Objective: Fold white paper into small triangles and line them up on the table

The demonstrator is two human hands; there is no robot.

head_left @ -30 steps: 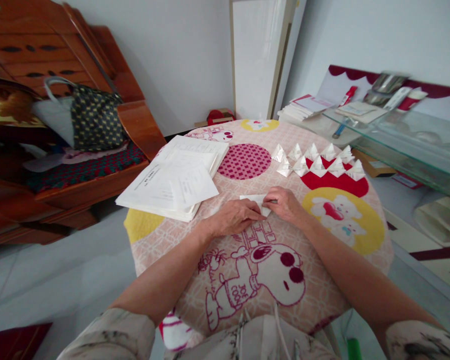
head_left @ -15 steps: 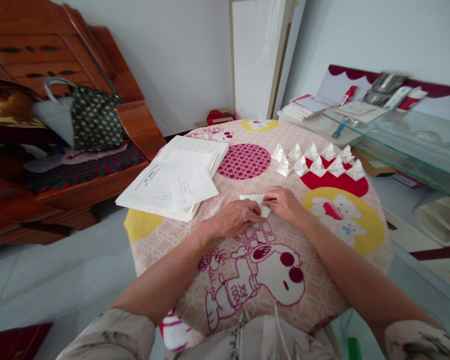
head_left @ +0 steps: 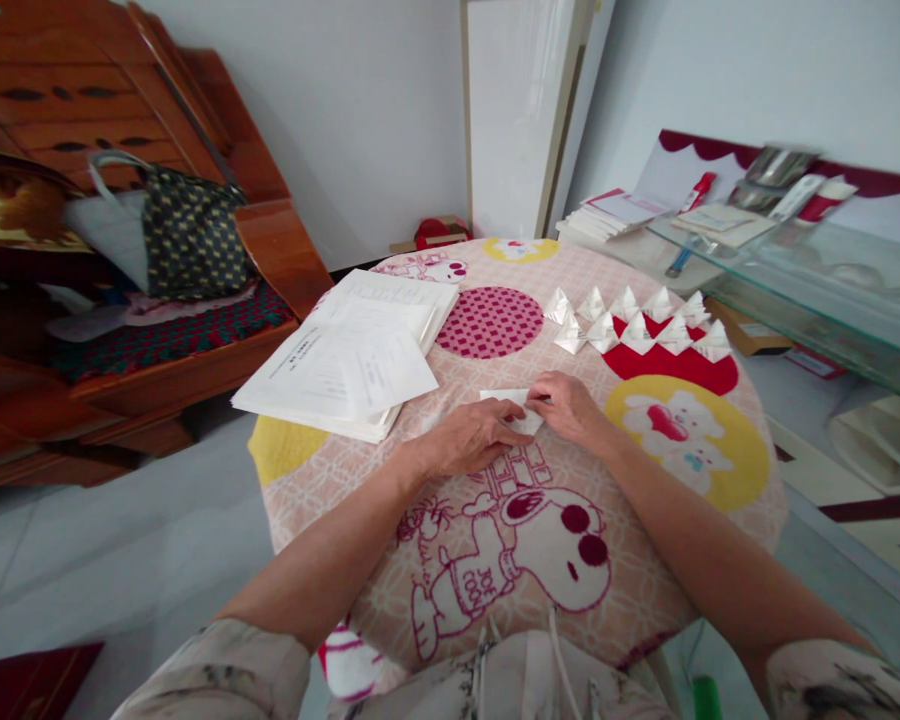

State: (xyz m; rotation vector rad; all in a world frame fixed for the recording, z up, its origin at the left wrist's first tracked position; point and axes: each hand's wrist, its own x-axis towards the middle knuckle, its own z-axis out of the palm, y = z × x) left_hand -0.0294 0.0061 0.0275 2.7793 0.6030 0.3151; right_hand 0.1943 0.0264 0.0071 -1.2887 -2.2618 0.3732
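Note:
A small folded piece of white paper lies on the cloth-covered round table, partly hidden under my fingers. My left hand rests on its left and near side, fingers pressing it down. With thumb and fingertips, my right hand pinches the paper's right edge. Beyond my right hand, two rows of folded white paper pieces stand with their points up. To the left of my hands lies a stack of printed sheets, with a smaller loose sheet on top.
A wooden bench with a dark patterned bag stands at the left. On the right is a glass shelf holding metal bowls and a red marker-like object. Booklets are piled beyond the table.
Almost nothing differs. Both hands stay on the paper, with only a slight shift of my right fingers at its edge.

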